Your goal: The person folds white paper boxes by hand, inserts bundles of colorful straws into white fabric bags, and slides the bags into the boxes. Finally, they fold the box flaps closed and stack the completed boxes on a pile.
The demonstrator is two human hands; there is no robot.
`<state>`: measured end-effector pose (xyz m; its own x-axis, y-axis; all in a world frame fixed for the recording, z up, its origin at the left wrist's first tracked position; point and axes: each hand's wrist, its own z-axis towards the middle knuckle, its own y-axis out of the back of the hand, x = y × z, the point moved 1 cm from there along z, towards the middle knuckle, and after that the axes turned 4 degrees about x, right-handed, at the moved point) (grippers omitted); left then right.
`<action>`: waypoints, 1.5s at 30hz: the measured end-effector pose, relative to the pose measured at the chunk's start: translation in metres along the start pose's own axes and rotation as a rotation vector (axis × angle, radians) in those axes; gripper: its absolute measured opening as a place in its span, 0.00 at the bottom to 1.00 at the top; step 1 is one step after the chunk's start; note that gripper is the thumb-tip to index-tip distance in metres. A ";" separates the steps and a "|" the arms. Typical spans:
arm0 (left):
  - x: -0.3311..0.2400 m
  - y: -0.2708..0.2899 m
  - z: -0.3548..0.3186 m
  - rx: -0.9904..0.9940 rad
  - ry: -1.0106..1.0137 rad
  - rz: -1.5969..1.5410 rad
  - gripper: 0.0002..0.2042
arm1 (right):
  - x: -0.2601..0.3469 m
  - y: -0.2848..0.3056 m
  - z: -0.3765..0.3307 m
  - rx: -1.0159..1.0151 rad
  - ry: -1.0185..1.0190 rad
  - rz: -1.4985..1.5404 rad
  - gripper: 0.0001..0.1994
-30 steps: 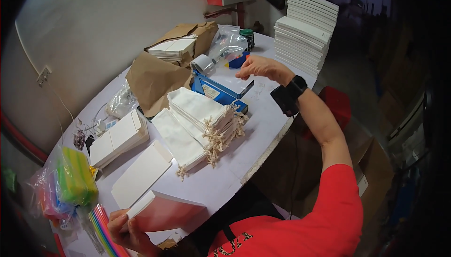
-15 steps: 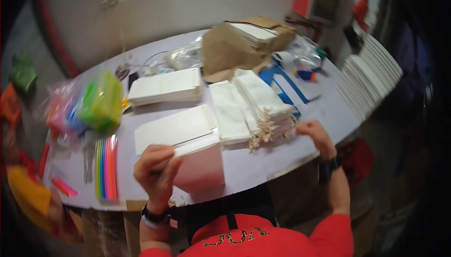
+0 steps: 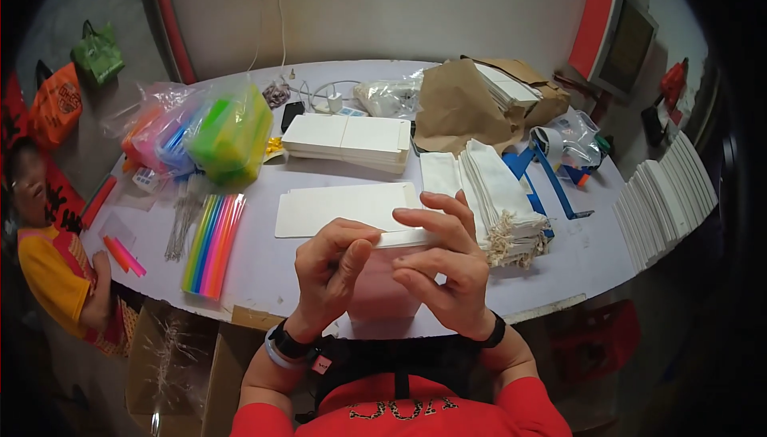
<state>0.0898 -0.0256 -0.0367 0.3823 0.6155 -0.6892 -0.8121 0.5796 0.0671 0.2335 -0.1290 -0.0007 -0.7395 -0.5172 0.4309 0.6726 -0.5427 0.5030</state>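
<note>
- Pink-and-white paper bag [image 3: 387,281], held flat over the near edge of the desk [image 3: 575,257]; white top edge runs left-right, pink body hangs toward the person.
- Left hand [image 3: 331,265]: fingers pinched shut on the bag's top left edge.
- Right hand [image 3: 439,257]: fingers curled around the top right edge, gripping it.
- Bag's lower end hidden behind both hands; its mouth cannot be made out.
- Flat white sheet [image 3: 343,207] just beyond the bag.
- White card stack [image 3: 347,140] farther beyond.
- Bundle of white bags with strings [image 3: 499,201] right of the bag.
- Coloured strips [image 3: 212,241] left; bright plastic packs [image 3: 216,133] beyond those.
</note>
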 end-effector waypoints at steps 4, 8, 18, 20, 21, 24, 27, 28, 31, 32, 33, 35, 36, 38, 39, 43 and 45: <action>0.002 0.003 0.001 0.011 -0.016 -0.006 0.10 | -0.005 -0.010 0.001 -0.070 -0.012 -0.030 0.05; 0.002 0.006 0.003 0.016 -0.015 -0.009 0.11 | -0.010 -0.016 0.003 -0.094 0.005 -0.063 0.05; 0.001 0.004 0.001 0.026 -0.069 0.043 0.08 | -0.018 -0.022 0.006 -0.165 0.058 -0.137 0.05; 0.005 0.004 -0.003 0.010 -0.046 0.035 0.11 | -0.018 -0.022 0.006 -0.152 0.045 -0.123 0.08; 0.004 0.003 -0.003 0.002 -0.035 0.032 0.14 | -0.017 -0.021 0.006 -0.146 0.040 -0.117 0.09; -0.003 -0.001 -0.007 -0.072 0.033 0.047 0.20 | -0.007 -0.027 0.002 -0.205 -0.117 -0.004 0.12; -0.013 -0.007 -0.013 -0.133 0.049 0.023 0.25 | 0.006 -0.026 0.010 -0.333 -0.259 0.216 0.14; -0.015 -0.010 -0.016 -0.152 0.033 -0.011 0.27 | 0.009 -0.024 0.014 -0.432 -0.326 0.379 0.15; -0.019 -0.007 -0.022 -0.175 0.036 -0.039 0.29 | 0.018 -0.005 0.012 -0.387 -0.253 0.253 0.17; -0.020 -0.009 -0.022 -0.172 0.053 -0.043 0.30 | 0.019 0.009 0.008 -0.246 -0.114 -0.045 0.17; -0.020 -0.010 -0.022 -0.168 0.072 -0.047 0.30 | 0.021 0.015 0.007 -0.100 0.026 -0.340 0.18; -0.020 -0.009 -0.020 -0.130 0.078 -0.045 0.30 | 0.020 0.013 0.011 0.021 0.044 -0.351 0.19; -0.020 -0.007 -0.018 -0.088 0.084 -0.043 0.29 | 0.018 0.011 0.015 0.139 0.060 -0.360 0.19; -0.020 -0.001 -0.020 -0.035 0.119 -0.047 0.28 | 0.019 0.010 0.017 0.264 0.048 -0.357 0.20; -0.018 0.003 -0.018 0.001 0.107 -0.056 0.26 | 0.019 0.012 0.020 0.346 0.015 -0.328 0.21; -0.006 0.009 -0.018 0.040 0.042 -0.023 0.20 | 0.009 0.012 0.030 0.469 -0.056 -0.209 0.24; 0.003 0.010 -0.018 -0.022 -0.020 0.049 0.15 | 0.000 0.007 0.026 0.407 -0.103 -0.114 0.26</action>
<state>0.0748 -0.0280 -0.0513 0.3504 0.6534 -0.6711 -0.8396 0.5366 0.0841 0.2377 -0.1157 0.0225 -0.8209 -0.3891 0.4180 0.5368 -0.2762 0.7972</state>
